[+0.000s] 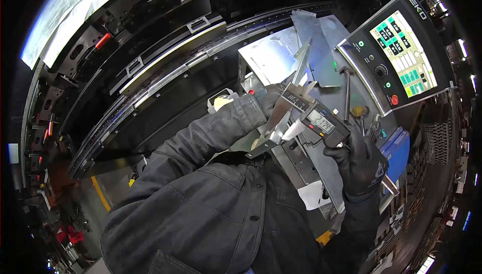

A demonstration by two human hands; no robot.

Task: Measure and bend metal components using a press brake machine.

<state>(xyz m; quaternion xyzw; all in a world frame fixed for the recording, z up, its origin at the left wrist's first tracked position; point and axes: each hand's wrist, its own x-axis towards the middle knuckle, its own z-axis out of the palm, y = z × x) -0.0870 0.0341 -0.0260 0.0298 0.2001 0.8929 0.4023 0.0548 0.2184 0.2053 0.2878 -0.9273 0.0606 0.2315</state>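
We see a digital caliper (314,116) held up in front of the chest, over a bent sheet-metal part (281,118). Right hand (359,161), black glove, grips the caliper body from below: fingers curled tight around it just under the display, thumb side hidden behind the housing. Readout is lit, but we leave the digits alone.

Left hand (268,98), also gloved, is mostly covered by the dark jacket sleeve (216,128) and by the part itself. It looks closed on the metal piece near the caliper beam, but we cannot tell how the individual fingers sit. The caliper jaws point down-left toward the part's lower edge; the exact contact spot is lost in glare off the metal, so we cannot tell whether they clamp it.

Behind the hands: a steel work table (321,58) with flat sheet blanks (273,55) stacked at angles, edges blurring into each other. A hammer (346,90) lies on it just right of the caliper, and there's a screwdriver with a yellowish handle (360,113) beside it, its tip hidden by the right hand. Control panel (396,55) with a lit screen, knob and red button sits at the upper right, tilted. A long press-brake bed (165,68) curves across the left, bent by the lens. Red-handled clamps (103,40) sit on the upper beam. Far-left floor area is too dark and warped to read. Lower body is cut off by the frame.
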